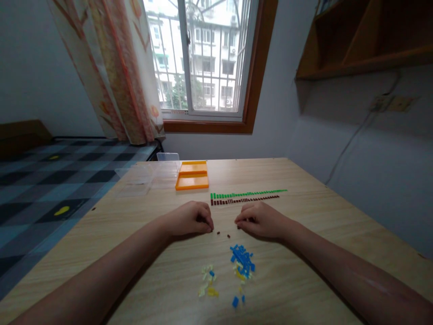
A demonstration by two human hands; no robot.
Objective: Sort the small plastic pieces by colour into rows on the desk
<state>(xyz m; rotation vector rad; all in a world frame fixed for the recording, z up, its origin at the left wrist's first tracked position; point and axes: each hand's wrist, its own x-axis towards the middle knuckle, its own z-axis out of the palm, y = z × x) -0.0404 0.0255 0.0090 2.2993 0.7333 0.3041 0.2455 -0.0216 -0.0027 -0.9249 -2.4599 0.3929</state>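
My left hand (192,219) rests low over the table, thumb and fingers pinched on a tiny dark brown brick at the fingertips. My right hand (262,220) faces it from the other side, its fingers closed over another small brown brick (238,227). Between the hands lie two loose brown bricks, one nearer the left (218,233) and one nearer the middle (228,236). Just beyond them run a row of brown bricks (233,201) and, behind it, a row of green bricks (233,195). Closer to me sits a pile of blue bricks (242,259).
Pale yellow bricks (204,280) and darker yellow ones (213,292) are scattered at the front. An orange tray (192,187) and clear plastic boxes (142,178) stand at the back left of the wooden table (162,284). A checked bed (67,180) adjoins on the left.
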